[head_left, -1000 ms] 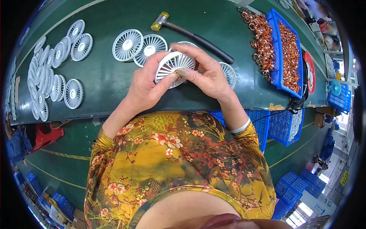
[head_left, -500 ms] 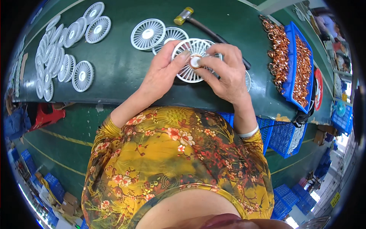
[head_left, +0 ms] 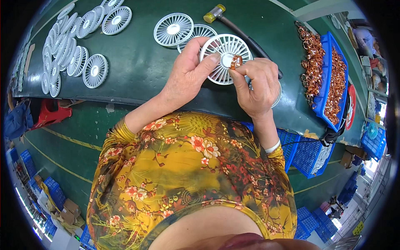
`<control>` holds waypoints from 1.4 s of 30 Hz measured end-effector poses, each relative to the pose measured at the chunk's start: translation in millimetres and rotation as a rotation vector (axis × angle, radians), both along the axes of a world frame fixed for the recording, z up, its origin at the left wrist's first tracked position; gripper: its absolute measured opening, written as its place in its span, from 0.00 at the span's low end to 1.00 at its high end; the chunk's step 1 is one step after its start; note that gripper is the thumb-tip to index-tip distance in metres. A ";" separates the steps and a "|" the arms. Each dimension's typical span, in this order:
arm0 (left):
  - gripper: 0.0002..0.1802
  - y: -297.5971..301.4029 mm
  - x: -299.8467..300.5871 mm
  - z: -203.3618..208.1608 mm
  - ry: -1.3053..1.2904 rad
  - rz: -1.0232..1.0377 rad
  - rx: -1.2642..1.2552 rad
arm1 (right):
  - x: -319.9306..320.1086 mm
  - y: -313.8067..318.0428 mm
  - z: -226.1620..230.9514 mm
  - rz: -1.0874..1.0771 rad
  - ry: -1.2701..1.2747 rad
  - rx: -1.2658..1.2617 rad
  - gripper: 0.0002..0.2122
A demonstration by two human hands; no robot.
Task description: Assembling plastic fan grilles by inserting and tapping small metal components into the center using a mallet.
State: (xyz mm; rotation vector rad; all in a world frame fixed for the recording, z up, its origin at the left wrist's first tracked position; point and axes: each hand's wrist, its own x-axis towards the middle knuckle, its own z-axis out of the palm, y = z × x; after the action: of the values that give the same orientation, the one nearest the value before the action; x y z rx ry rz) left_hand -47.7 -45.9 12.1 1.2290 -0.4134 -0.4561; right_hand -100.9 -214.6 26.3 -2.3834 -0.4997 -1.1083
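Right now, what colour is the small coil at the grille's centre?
Copper-orange, the coil against the white grille; head view.

Brass-headed hammer (head_left: 214, 12), blue tray (head_left: 327, 79) of copper coils, overlapping white grilles (head_left: 62, 46) far left.

Garment: a short-sleeved top (head_left: 187, 175) of mustard-yellow cloth, filling the lower centre of the frame.
Print: red and cream blossoms, dark twigs and olive-green patches; a fan-like sunburst motif sits near the upper middle of the cloth.
Sleeves: they end near the elbows, at centre left and centre right; forearms bare.
Neckline: wide and rounded, at the bottom edge.
Wrist: a pale band (head_left: 273, 146) circles the right wrist, right of centre.
Left hand (head_left: 185, 77): bare, no ring or glove.
Right hand (head_left: 257, 85): bare, ungloved.
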 end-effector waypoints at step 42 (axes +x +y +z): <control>0.18 9.8 5.8 -1.5 0.099 -0.072 -0.056 | -1.1 0.8 -6.6 0.067 0.187 0.091 0.17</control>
State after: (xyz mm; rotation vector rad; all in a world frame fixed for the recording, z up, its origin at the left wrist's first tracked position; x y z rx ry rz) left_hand -41.9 -36.1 10.7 1.1353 -0.3841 -0.5618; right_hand -102.1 -213.8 19.6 -2.3436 -0.4508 -0.8510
